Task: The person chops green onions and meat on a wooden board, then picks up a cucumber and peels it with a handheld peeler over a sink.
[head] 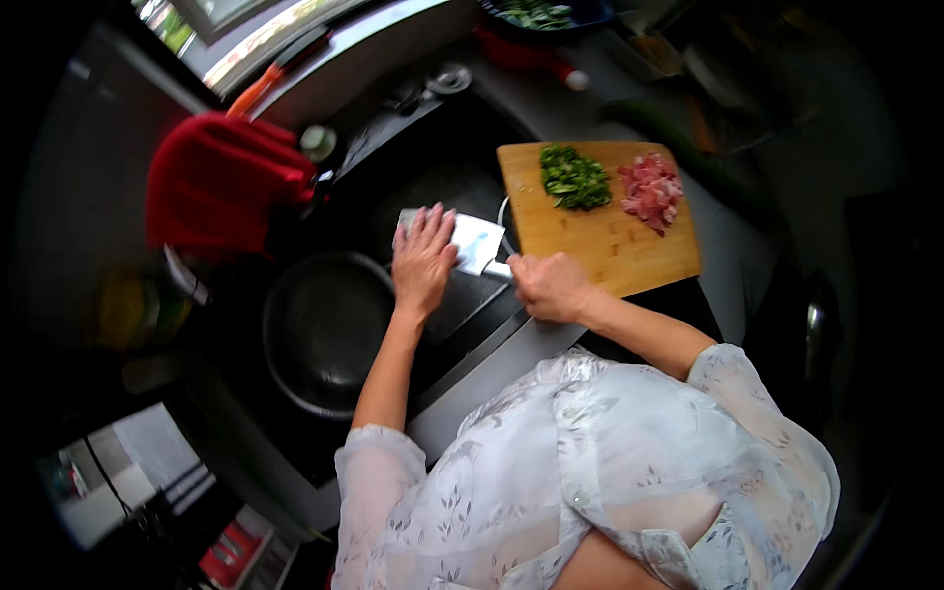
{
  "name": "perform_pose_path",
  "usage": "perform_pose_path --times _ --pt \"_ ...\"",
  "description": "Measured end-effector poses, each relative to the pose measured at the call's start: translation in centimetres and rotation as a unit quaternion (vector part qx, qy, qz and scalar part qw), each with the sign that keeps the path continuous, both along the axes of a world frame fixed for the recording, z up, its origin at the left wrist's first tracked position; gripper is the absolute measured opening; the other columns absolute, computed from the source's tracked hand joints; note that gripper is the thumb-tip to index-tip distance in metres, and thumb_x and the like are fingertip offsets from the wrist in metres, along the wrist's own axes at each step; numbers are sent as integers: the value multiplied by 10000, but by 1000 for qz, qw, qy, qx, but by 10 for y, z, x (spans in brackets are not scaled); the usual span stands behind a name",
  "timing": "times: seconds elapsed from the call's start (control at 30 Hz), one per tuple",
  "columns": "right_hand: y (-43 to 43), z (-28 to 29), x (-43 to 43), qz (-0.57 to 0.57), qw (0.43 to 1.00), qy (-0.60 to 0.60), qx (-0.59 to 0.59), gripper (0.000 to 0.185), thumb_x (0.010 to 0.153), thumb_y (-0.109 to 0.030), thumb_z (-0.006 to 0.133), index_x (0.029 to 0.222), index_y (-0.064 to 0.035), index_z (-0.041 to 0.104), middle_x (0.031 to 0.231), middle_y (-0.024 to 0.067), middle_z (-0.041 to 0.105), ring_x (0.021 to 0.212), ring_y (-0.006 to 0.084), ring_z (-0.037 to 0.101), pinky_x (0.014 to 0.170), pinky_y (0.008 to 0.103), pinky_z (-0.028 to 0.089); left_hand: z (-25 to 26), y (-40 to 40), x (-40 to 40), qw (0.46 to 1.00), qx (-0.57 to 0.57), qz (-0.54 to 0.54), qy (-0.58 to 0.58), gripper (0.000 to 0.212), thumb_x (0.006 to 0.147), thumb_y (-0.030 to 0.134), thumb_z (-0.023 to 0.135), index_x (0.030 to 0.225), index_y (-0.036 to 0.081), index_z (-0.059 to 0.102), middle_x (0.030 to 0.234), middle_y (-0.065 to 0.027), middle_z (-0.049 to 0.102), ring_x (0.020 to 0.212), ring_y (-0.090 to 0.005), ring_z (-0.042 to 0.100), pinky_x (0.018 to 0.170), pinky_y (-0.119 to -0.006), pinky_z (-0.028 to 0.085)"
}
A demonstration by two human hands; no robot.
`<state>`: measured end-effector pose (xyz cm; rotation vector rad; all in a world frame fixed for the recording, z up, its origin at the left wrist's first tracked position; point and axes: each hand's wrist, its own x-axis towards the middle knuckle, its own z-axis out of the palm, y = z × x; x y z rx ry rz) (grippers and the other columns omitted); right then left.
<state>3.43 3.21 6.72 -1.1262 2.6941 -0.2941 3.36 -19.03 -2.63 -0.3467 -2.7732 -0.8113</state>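
Observation:
A kitchen cleaver with a broad, shiny blade is held over a dark sink. My right hand is closed around its handle. Flat across the far part of the blade lies my left hand, its fingers extended and slightly apart, covering some of the metal. Just right of the blade, a wooden cutting board carries a pile of chopped green vegetable and a heap of cut raw pink meat.
A black frying pan sits left of my left forearm. Red cloth hangs at the upper left. Beyond the board lie a long green vegetable and a blue bowl of leaves. A small jar stands near the window.

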Motion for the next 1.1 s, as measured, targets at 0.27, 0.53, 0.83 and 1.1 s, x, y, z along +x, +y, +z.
perform_pose_path --times 0.27,0.53,0.83,1.1 --pt "32 10 15 -39 999 17 -33 157 741 -135 553 828 -14 504 710 171 603 616 344 619 545 438 502 -85 -59 -21 975 80 91 -185 435 981 316 312 1352 143 460 1468 -81 362 1353 -322 313 1091 -523 205" --pt "58 19 26 -37 991 1 -128 243 725 -182 629 903 -49 532 747 108 592 671 300 613 572 407 496 -136 -66 -8 970 16 242 -30 338 825 255 605 633 -22 578 672 -219 594 613 -415 554 576 -498 405" --pt "114 17 63 -73 988 -15 -139 269 711 -167 625 942 -70 527 742 95 570 674 307 592 558 417 467 -191 -28 4 918 -299 -28 -258 575 846 336 512 1352 74 440 1420 -235 347 1300 -459 300 1048 -596 257" --pt "184 26 76 -62 997 -4 -46 289 683 -196 649 934 -96 546 748 63 590 661 262 618 539 372 492 -105 -2 7 926 -166 -66 -334 417 646 246 759 975 15 646 1148 -165 593 1131 -367 498 1028 -529 330"
